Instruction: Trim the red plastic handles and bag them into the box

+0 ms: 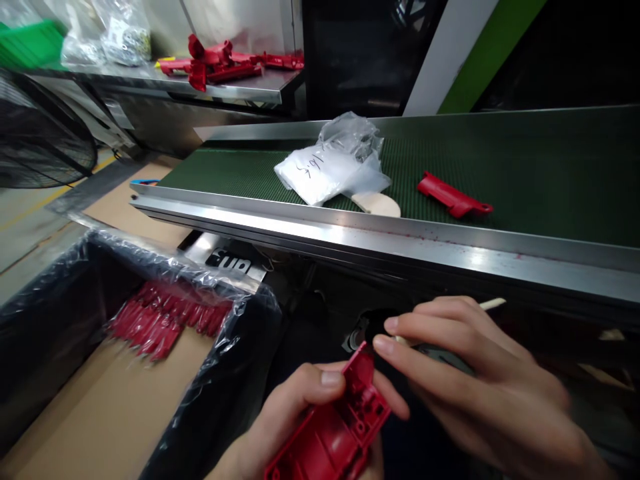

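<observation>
A red plastic housing with its hollow inner side facing up lies in my left hand, the thumb pressed on its upper edge. Just to the right, my right hand holds a thin cream-coloured stick between its fingers. One end of the stick shows at the fingertips near the housing's tip, the other pokes out behind the knuckles. On the green conveyor belt rest another red part, a clear and white plastic bag with handwriting, and a beige rounded piece.
A box lined with dark plastic at the left holds several bagged red parts. The belt's metal rail runs across in front of me. Behind are a metal table with red parts, a green bin and a fan.
</observation>
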`<state>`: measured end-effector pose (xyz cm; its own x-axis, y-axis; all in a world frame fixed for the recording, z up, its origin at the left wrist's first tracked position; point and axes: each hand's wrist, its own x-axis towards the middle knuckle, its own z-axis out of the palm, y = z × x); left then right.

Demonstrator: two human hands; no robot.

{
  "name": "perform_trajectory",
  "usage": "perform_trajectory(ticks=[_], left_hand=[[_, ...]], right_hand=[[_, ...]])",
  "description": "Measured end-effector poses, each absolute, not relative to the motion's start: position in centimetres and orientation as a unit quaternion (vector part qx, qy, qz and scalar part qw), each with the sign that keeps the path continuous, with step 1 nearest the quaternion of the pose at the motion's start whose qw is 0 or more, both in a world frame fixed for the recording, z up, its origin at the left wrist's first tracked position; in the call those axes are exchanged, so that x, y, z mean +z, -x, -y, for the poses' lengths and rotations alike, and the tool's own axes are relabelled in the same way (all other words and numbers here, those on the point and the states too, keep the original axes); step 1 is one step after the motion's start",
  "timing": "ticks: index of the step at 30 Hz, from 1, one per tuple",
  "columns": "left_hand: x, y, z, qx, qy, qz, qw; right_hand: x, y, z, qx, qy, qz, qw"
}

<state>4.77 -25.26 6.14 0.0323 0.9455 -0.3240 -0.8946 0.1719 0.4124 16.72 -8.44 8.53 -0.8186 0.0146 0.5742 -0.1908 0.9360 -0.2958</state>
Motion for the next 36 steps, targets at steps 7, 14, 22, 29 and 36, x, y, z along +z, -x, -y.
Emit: perform_trajectory(ticks=[7,14,22,29,36], left_hand=[[7.3,-4.2,25.6,0.538,-0.126,-0.335,0.764],[4.6,-4.9,25.8,0.644,-0.051,-0.153,0.748],[6.4,-4.5,24.0,0.727,0.065,-0.273,0.627],[7.9,-3.7,21.8,0.793,0.078,-0.266,0.542],[8.1,-4.1,21.5,0.803,0.060,-0.270,0.528]], right_hand=[[8.7,-17.8,7.5,0.184,0.041,0.928,0.321],[8.4,-17.7,9.0,0.256,0.086,0.905,0.330],[8.5,-18.6,11.2,0.274,0.034,0.909,0.312],[7.2,-18.7,14.0,0.238,-0.013,0.941,0.240],[6.7,-18.4,13.9,0.241,-0.010,0.940,0.242]])
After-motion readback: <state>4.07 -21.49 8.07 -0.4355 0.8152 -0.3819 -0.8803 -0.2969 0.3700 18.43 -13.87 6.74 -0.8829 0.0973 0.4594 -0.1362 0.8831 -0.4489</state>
